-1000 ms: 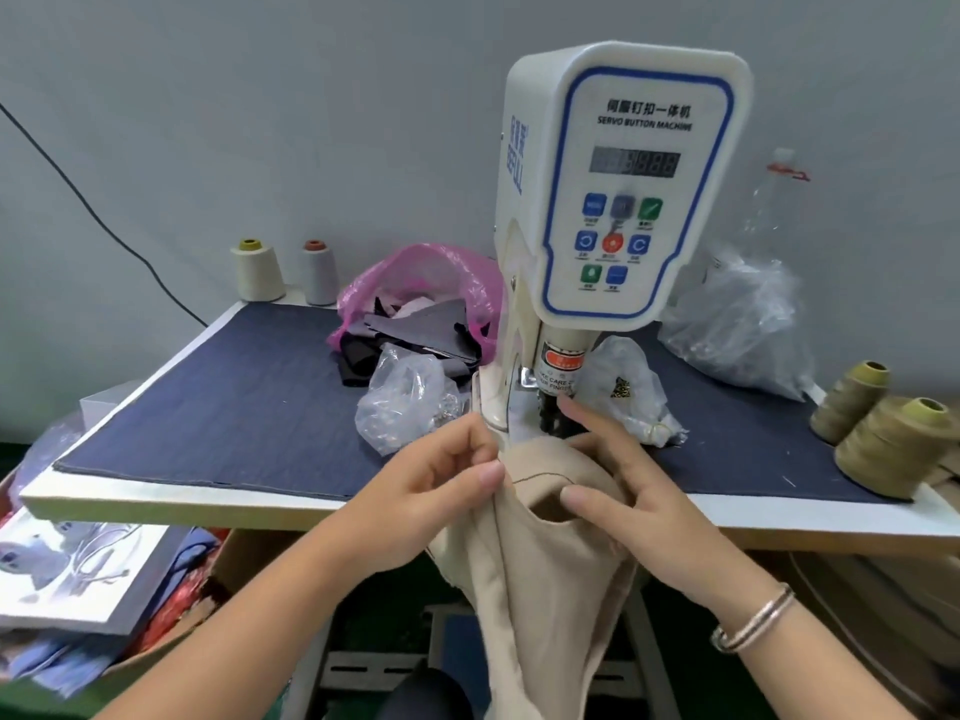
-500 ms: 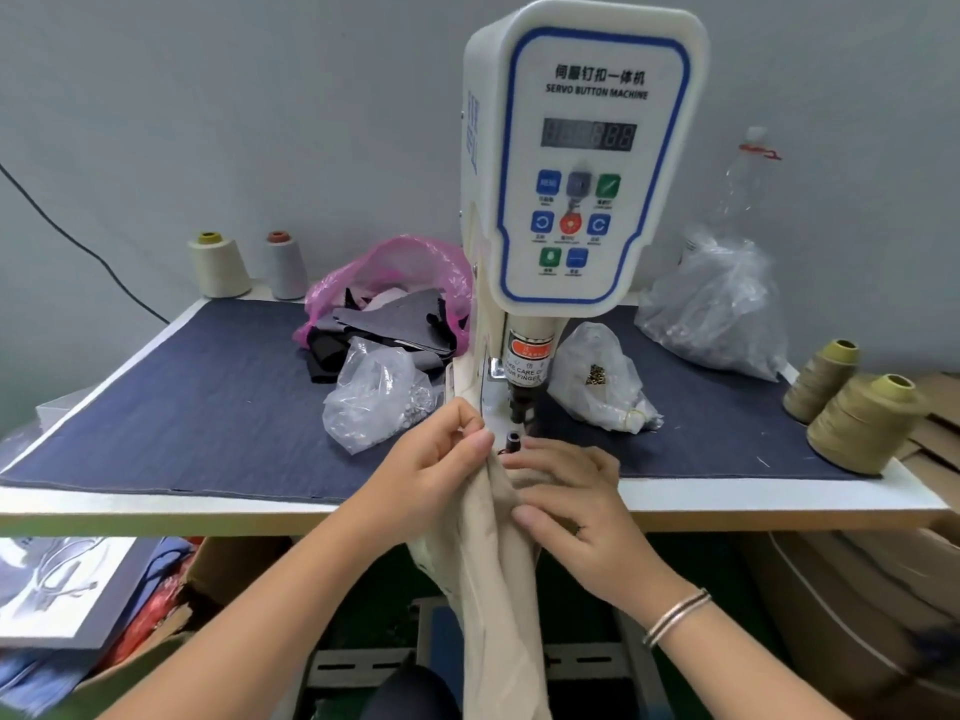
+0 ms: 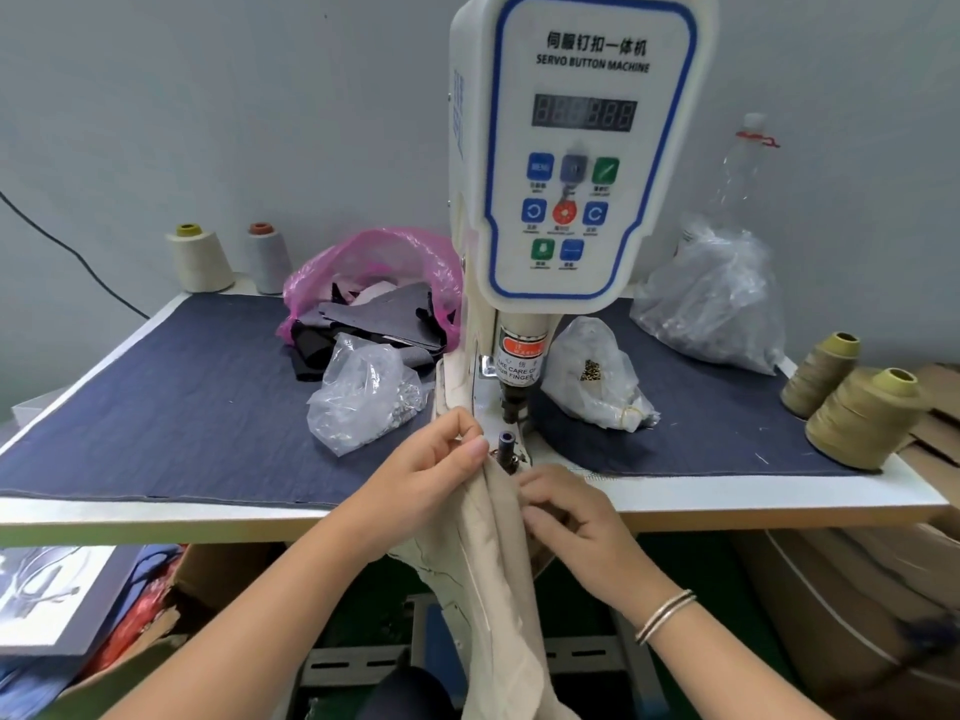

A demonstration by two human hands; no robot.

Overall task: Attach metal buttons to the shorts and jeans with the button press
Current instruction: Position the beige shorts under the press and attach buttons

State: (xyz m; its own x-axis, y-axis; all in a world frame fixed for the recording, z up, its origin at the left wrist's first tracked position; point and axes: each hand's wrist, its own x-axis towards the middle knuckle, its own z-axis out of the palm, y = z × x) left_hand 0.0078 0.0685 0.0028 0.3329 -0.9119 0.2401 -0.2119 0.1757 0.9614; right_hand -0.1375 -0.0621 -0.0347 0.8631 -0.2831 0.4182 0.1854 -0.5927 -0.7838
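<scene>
Both hands curled on beige garment (image 3: 493, 553) at front edge of table (image 3: 156, 517), right below button press (image 3: 566, 163). Left hand (image 3: 431, 475) pinches top fold of the fabric between thumb and index, other fingers tucked. Right hand (image 3: 576, 517) grips the fabric's right side, fingers bent, knuckles up, bracelet (image 3: 667, 613) on wrist. Hands close together, fabric between them. Garment's top edge sits at the lower die (image 3: 506, 443), just beside left thumb; rest hangs down below table. Clear plastic bag (image 3: 363, 392) behind left hand, apart from it.
</scene>
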